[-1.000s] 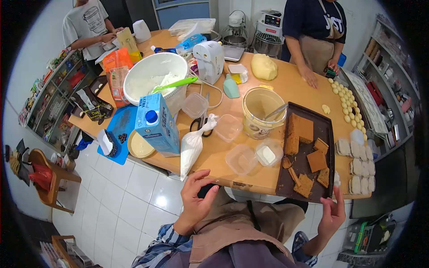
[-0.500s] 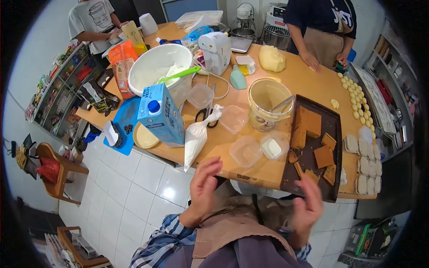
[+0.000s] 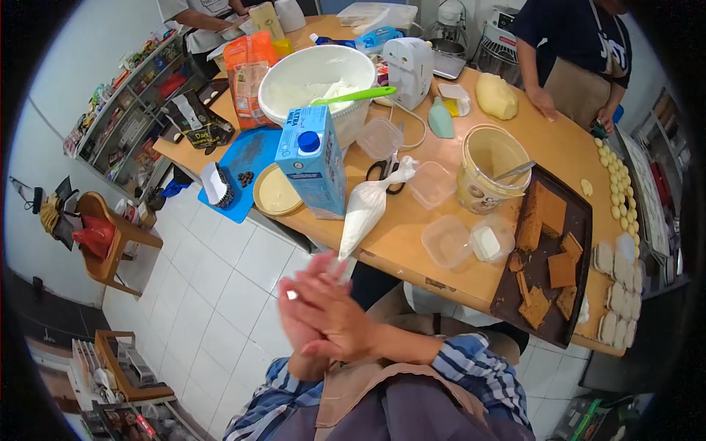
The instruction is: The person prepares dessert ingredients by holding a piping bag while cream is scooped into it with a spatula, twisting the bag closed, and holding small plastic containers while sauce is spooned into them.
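My left hand and my right hand are pressed together in front of the apron, off the table's front edge. The right lies across the left palm, and both are blurred. A small white spot shows between them; what it is, I cannot make out. Just beyond the fingertips lies a filled white piping bag, its tip over the table edge. Behind it are black scissors and a blue milk carton. To the right sit clear plastic containers and a tub with a spoon.
A dark tray holds brown cake pieces at the right. A white bowl with a green spatula stands behind the carton. Dough sits farther back. One co-worker stands at the back right, another at the back left.
My two hands were apart and open; they have come together, the right moving left across the body. The view has turned, so the table appears shifted to the right.
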`<action>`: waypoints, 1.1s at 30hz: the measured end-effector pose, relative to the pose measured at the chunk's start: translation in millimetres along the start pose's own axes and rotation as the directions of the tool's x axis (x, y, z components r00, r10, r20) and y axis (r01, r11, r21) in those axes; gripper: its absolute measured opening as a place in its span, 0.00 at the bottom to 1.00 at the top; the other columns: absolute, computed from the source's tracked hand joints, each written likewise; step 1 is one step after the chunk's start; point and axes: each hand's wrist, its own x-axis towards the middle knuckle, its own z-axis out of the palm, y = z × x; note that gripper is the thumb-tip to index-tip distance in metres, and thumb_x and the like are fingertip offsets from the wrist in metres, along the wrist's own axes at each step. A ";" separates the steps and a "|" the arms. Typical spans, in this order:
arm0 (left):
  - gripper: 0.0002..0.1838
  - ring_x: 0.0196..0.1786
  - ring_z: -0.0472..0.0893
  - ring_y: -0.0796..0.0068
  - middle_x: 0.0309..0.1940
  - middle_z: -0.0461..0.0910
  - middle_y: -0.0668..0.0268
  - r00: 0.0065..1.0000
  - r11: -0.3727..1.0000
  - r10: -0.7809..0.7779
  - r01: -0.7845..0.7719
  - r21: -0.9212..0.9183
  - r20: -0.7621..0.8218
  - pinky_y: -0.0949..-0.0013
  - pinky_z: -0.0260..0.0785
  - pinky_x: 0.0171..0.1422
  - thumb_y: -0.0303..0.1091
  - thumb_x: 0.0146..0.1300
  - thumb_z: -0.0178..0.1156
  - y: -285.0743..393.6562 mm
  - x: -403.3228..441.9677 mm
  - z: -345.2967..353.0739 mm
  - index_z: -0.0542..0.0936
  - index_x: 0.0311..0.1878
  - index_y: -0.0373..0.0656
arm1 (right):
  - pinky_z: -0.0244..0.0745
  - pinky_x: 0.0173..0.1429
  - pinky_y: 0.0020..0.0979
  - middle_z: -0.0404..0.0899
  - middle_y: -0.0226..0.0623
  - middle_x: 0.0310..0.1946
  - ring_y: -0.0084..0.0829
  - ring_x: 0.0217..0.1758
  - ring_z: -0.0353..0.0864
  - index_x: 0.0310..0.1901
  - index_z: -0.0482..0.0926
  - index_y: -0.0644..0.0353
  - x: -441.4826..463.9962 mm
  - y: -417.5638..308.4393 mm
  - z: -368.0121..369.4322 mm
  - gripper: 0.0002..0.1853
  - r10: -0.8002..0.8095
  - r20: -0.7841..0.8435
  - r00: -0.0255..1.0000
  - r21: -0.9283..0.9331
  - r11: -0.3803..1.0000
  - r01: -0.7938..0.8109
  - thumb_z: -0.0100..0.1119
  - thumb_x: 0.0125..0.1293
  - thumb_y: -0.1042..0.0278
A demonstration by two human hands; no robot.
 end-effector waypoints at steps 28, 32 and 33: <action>0.42 0.75 0.39 0.57 0.73 0.43 0.61 0.785 0.563 0.608 -0.316 0.764 -0.123 0.34 0.19 0.67 0.63 0.61 0.35 39.0 15.3 -58.3 0.47 0.72 0.46 | 0.58 0.67 0.42 0.59 0.62 0.62 0.54 0.65 0.61 0.59 0.65 0.71 -55.4 55.0 24.0 0.33 0.656 0.361 0.663 -0.061 0.726 -0.685 0.49 0.65 0.47; 0.50 0.75 0.41 0.59 0.73 0.42 0.60 0.853 0.475 0.522 -0.309 0.824 0.019 0.42 0.23 0.70 0.69 0.55 0.44 6.0 28.5 -42.6 0.47 0.72 0.42 | 0.64 0.62 0.39 0.64 0.59 0.59 0.52 0.61 0.67 0.57 0.69 0.69 -31.1 -1.5 -33.2 0.27 0.534 0.271 0.801 0.111 0.809 -0.577 0.55 0.63 0.55; 0.51 0.75 0.41 0.59 0.73 0.42 0.59 0.853 0.436 0.518 -0.329 0.838 0.066 0.44 0.24 0.71 0.69 0.55 0.45 1.6 32.4 -36.3 0.47 0.72 0.41 | 0.66 0.61 0.38 0.65 0.57 0.59 0.51 0.60 0.68 0.56 0.69 0.69 -27.1 -13.9 -49.1 0.26 0.540 0.202 0.817 0.113 0.816 -0.567 0.56 0.63 0.57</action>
